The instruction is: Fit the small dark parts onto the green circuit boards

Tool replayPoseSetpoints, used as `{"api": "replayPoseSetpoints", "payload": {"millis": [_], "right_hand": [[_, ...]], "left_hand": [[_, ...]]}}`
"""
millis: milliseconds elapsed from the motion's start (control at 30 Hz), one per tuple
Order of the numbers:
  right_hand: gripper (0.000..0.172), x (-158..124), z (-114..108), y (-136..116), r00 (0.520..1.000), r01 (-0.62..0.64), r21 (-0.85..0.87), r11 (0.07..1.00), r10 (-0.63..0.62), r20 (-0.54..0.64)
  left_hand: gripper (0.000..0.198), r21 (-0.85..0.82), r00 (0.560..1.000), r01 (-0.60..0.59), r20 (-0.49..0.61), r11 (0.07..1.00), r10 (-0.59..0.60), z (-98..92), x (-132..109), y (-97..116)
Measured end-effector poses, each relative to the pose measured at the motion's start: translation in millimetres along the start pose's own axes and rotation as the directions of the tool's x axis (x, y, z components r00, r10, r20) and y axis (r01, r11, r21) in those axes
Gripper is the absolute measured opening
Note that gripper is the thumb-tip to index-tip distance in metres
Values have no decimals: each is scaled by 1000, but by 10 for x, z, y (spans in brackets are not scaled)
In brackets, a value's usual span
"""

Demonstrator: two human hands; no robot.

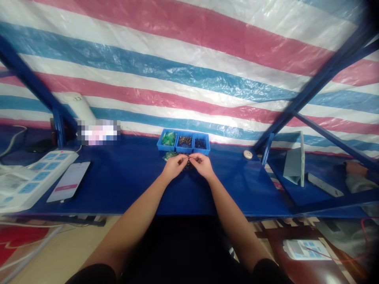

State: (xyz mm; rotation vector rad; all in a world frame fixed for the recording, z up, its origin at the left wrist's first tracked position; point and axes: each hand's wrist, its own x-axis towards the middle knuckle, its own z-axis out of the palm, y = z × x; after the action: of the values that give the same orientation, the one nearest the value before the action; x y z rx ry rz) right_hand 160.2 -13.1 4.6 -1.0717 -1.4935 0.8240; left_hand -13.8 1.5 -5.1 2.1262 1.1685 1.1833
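My left hand [175, 165] and my right hand [201, 165] meet fingertip to fingertip over the blue table. Both are closed in a pinch around something too small to make out. Beneath the fingers lies a little heap of dark small parts [188, 166], partly covered by my hands. Just beyond stands a row of three blue bins: the left bin [160, 147] has green plastic packets [169, 139], the middle bin [184, 150] small brassy metal pieces [185, 141], the right bin [203, 151] black pieces [201, 143]. A green packet [168, 156] lies in front of the left bin.
On the left are a white power strip [49, 173] and a phone [69, 181]. A round pale object [248, 154] sits right. Blue frame posts [266, 150] rise at both sides before a striped sheet [177, 79]. Another person's hand [356, 168] shows far right, beyond a tablet-like stand [293, 163].
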Motion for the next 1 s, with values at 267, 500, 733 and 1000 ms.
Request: {"api": "replayPoseSetpoints", "payload": {"millis": [267, 500, 733, 1000], "right_hand": [[28, -1, 12, -24, 1000, -28, 36, 999, 28, 5], [28, -5, -2, -29, 1000, -23, 20, 1000, 23, -7], [29, -2, 8, -21, 999, -37, 56, 998, 37, 1], [29, 0, -5, -54, 997, -75, 106, 992, 74, 22]], "left_hand": [[23, 0, 1000, -4, -28, 1000, 4, 13, 0, -17], [27, 4, 1000, 18, -21, 1000, -17, -9, 0, 20], [23, 12, 999, 8, -34, 1000, -7, 15, 9, -7], [22, 1, 999, 23, -25, 1000, -23, 10, 0, 7]]}}
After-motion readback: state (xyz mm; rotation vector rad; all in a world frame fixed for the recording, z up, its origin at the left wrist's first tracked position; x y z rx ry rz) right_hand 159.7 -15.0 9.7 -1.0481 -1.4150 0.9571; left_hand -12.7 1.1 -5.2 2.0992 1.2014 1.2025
